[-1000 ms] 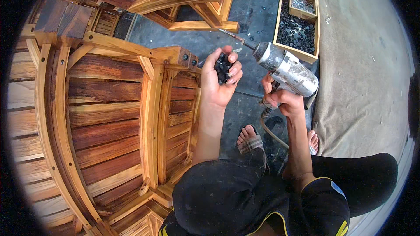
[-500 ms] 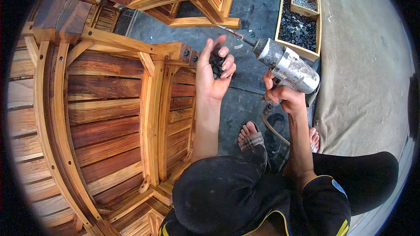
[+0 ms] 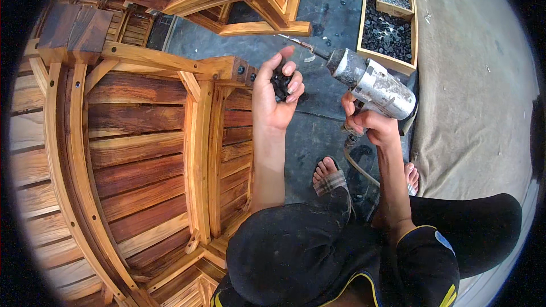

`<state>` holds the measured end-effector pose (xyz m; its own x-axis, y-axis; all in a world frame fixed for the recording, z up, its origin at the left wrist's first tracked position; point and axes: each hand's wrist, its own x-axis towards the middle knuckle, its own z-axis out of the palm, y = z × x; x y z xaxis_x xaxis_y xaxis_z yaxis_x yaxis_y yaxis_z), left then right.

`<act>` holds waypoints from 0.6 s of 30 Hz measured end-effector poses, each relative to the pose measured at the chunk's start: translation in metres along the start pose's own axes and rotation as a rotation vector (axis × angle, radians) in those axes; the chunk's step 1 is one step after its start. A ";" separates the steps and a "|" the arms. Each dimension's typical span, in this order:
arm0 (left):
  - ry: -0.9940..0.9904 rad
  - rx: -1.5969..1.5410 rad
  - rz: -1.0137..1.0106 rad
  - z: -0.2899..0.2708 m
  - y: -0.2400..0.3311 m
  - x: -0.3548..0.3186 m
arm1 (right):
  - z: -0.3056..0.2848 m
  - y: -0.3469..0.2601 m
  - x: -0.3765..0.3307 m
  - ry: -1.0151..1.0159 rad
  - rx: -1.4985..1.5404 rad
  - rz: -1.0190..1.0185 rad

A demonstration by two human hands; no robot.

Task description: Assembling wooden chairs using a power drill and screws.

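My left hand is cupped, palm up, with its fingers curled over a cluster of small black caps. Close by stands the corner post of an upturned wooden bench frame, which has dark round fasteners in its end. In my right hand is a worn silver air screwdriver, gripped by its handle. Its long thin bit points up and left, past my left fingertips, and touches nothing that I can make out. An air hose runs from the handle down past my foot.
A shallow wooden box of black round pieces, with a smaller tray of shiny hardware inside, sits at the upper right. Another wooden frame stands beyond the bench. Grey-brown cloth covers the right side.
Both hands keep their holds and have barely moved. The view has shifted slightly.
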<state>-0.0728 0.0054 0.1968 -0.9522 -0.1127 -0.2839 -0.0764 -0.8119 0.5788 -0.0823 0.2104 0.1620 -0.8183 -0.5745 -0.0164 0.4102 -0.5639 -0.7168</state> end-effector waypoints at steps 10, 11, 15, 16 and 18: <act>-0.049 -0.112 -0.038 -0.006 0.000 0.002 | -0.004 0.003 0.000 -0.013 0.010 -0.012; -0.039 -0.096 -0.034 -0.005 0.000 0.002 | -0.004 0.003 0.000 -0.008 0.012 -0.015; -0.057 -0.062 -0.025 0.004 -0.001 0.002 | -0.006 0.002 0.000 -0.002 0.005 -0.032; -0.058 -0.062 -0.025 0.003 -0.001 0.002 | -0.005 0.001 0.000 -0.002 0.005 -0.033; -0.057 0.022 -0.012 0.001 -0.003 0.003 | -0.005 0.000 0.000 -0.002 0.009 -0.019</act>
<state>-0.0761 0.0074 0.1948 -0.9666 -0.0697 -0.2467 -0.0937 -0.7998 0.5929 -0.0842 0.2137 0.1586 -0.8254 -0.5646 -0.0016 0.3981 -0.5799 -0.7108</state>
